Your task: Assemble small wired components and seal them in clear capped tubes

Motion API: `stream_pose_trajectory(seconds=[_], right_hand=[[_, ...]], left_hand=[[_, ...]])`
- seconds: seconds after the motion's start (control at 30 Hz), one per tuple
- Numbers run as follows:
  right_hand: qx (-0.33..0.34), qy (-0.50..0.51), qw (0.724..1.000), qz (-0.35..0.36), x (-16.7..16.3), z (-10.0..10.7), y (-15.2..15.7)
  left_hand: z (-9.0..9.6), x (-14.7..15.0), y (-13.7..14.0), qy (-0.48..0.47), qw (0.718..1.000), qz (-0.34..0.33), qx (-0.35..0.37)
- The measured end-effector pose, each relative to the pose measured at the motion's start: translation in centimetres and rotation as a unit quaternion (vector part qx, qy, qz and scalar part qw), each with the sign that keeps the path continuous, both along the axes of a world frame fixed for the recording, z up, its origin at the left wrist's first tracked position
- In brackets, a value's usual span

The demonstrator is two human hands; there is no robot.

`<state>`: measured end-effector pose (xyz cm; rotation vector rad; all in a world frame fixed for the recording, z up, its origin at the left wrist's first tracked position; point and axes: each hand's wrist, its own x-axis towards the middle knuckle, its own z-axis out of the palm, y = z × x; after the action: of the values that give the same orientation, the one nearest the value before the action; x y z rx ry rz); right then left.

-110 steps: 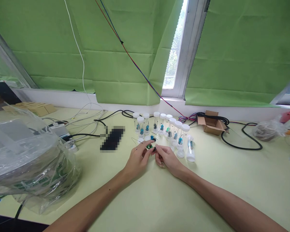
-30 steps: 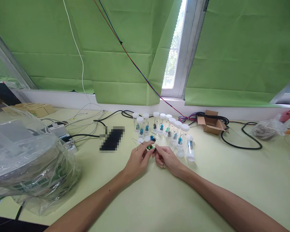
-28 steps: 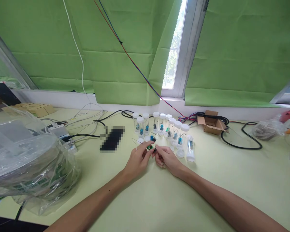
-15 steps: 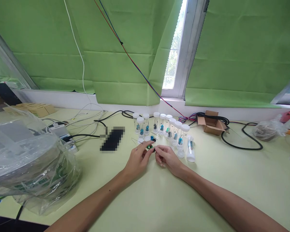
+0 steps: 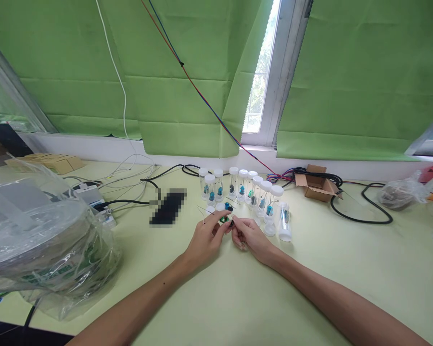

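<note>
My left hand (image 5: pixel 206 236) is closed in a pinch around a small green part (image 5: pixel 224 218) with a thin wire sticking out to the left. My right hand (image 5: pixel 251 234) has its thumb and forefinger pinched at a small black piece (image 5: pixel 231 223), right beside the left fingertips. The fingers hide whether the black piece and the green part are joined. Just beyond the hands lies a small blue and black part (image 5: pixel 228 206). Clear tubes with white caps (image 5: pixel 269 207) stand in a cluster behind, several holding small blue or green parts with wires.
One clear tube (image 5: pixel 285 222) stands right of the cluster. A small cardboard box (image 5: pixel 315 188) and black cables (image 5: pixel 368 222) are at the back right. To the left are a blurred-out dark object (image 5: pixel 168 207) and a large plastic-wrapped item (image 5: pixel 54 250).
The black piece between my fingertips shows a little more now and has turned slightly. Both hands stay almost in the same place.
</note>
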<state>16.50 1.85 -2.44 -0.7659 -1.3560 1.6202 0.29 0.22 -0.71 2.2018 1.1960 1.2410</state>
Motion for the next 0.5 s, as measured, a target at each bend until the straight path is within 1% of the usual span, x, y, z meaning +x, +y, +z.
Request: stream_pose_trajectory(seconds=[0.1,0.27,0.5], right_hand=[[0.0,0.01,1.0,-0.005,0.1,0.3,-0.2],[-0.005,0.034,0.999,0.013,0.3,1.0,-0.4],[-0.004,0.029,0.999,0.015,0.3,1.1,-0.5]], left_hand=[[0.3,0.0,-0.1,-0.009,1.0,0.005,-0.008],[0.5,0.0,-0.2,-0.012,0.999,0.009,-0.029],[0.1,0.0,0.0,-0.008,1.0,0.005,-0.016]])
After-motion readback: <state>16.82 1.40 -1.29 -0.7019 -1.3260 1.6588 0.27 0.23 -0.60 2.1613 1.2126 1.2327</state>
